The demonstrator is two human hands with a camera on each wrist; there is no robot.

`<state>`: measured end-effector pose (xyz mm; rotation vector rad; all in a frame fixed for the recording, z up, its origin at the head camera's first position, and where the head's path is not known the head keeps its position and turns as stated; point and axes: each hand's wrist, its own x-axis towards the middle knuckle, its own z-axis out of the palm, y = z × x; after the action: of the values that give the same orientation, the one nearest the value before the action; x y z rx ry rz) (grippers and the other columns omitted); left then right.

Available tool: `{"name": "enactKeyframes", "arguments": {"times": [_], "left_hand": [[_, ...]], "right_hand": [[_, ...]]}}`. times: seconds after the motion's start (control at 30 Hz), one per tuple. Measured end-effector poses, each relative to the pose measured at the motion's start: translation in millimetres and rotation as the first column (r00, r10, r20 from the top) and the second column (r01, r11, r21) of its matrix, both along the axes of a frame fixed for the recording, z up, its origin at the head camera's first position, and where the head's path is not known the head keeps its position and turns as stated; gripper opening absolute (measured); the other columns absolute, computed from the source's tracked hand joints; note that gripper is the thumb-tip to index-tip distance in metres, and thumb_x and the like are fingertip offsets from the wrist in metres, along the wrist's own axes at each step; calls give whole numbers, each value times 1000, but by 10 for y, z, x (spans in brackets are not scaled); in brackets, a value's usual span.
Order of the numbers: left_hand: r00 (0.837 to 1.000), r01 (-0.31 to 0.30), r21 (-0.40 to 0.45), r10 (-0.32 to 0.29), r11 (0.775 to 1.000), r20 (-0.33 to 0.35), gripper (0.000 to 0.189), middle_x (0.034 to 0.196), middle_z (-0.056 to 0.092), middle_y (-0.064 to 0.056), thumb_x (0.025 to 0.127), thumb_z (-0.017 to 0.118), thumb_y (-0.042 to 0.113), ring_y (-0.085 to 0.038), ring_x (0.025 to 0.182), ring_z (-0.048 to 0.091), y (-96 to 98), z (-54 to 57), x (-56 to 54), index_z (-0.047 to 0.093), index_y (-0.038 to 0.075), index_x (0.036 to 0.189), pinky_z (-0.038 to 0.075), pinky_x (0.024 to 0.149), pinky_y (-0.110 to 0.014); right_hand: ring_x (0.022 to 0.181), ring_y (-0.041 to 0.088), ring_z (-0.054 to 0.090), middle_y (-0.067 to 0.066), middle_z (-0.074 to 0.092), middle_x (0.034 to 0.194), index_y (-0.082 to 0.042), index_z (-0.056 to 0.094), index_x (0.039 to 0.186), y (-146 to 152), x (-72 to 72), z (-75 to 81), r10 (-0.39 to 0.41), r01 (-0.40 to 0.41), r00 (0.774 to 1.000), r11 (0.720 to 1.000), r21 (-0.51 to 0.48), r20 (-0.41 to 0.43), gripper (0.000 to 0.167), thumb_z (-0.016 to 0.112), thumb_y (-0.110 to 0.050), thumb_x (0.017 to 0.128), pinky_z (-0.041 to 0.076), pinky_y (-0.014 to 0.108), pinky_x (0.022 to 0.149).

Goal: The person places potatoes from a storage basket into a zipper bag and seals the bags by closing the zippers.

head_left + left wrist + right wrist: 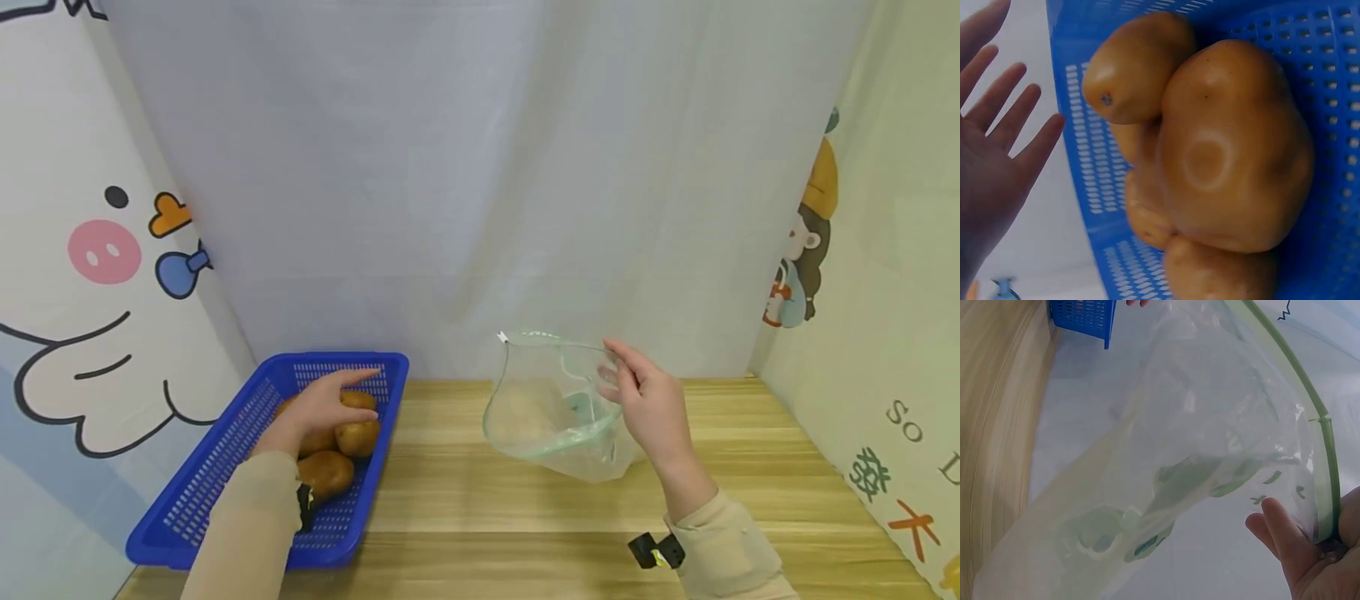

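Note:
My left hand [318, 408] is spread over a blue plastic basket [395, 417] that holds several brown potatoes [327, 475]. In the left wrist view its fingers are straight and apart, with nothing in them. A large potato [1235, 150] lies foremost there, with others beside and behind it. My right hand [656, 408] pinches the right side of the mouth of a clear zip bag [525, 408] between thumb and fingers. The bag's mouth gapes open, edged by a green zip strip [1294, 359] with a white slider [502, 337] at its far left corner. Green printing marks the bag.
A wooden table [450, 517] carries the basket on the left, with the bag to the right of it. A pale curtain [450, 208] closes off the back. Printed cartoon panels stand at the left [97, 350] and right [862, 350].

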<state>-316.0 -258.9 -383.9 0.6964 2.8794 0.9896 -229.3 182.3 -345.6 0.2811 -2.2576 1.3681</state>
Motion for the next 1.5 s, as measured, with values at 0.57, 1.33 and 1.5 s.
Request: {"name": "enactKeyframes", "arguments": {"times": [0.57,1.33,1.5], "left_hand": [[973,17,159,-52,987,224,79,145,43,-30,81,81,18,-50,132,39,-194,-339,-58,42,-4,146,31,109,-61],[963,-55,-52,67,997,261,72,135,54,-26,72,84,10,-41,117,51,-219,-542,-1,58,6,139,40,98,-58],[970,-81,2,78,997,228,75,136,54,-27,72,84,15,-40,116,52,-241,-530,-4,56,7,141,41,98,-54]], "right_hand": [[97,36,69,23,60,130,-3,58,137,6,-4,-23,-1,1,1000,1000,3,0,35,44,-7,106,53,26,48],[97,37,69,23,60,130,-2,58,137,9,-5,-35,-17,17,1000,1000,3,6,35,44,-6,105,54,27,49],[100,34,69,23,60,130,-1,58,137,0,-16,-43,-15,16,1000,1000,8,-8,35,44,-6,105,57,23,65]]}}
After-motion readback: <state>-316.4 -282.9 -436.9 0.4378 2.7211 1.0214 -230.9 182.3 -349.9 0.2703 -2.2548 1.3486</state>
